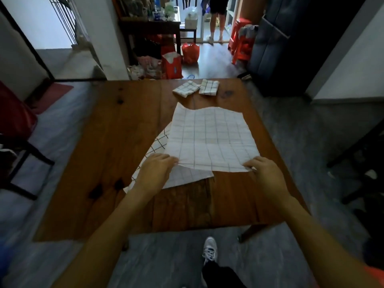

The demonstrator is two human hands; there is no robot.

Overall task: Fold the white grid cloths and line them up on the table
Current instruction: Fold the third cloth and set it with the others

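No brand, label or writing can be read anywhere on the cloths or the table [99,142]. The open cloth [212,138] is white with a thin dark grid, creased along old fold lines, and it lies spread over the middle of the wooden table, its far edge wavy and its near edge lifted a little off the wood. The left hand [154,173] pinches the cloth's near left corner, fingers curled round the hem; the right hand [264,173] pinches the near right corner in the same way. Beneath it, jutting out to the left and toward the near edge, lies a second unfolded cloth [158,146] with a bolder, darker grid (its lines run on the slant). Near the table's far edge, right of the middle, two folded cloths sit side by side: the left folded cloth [186,88] lies turned at an angle, and the right folded cloth [208,87] sits just beside it, their corners nearly touching. Below the table's near edge, a white shoe [210,249] stands on the grey floor.
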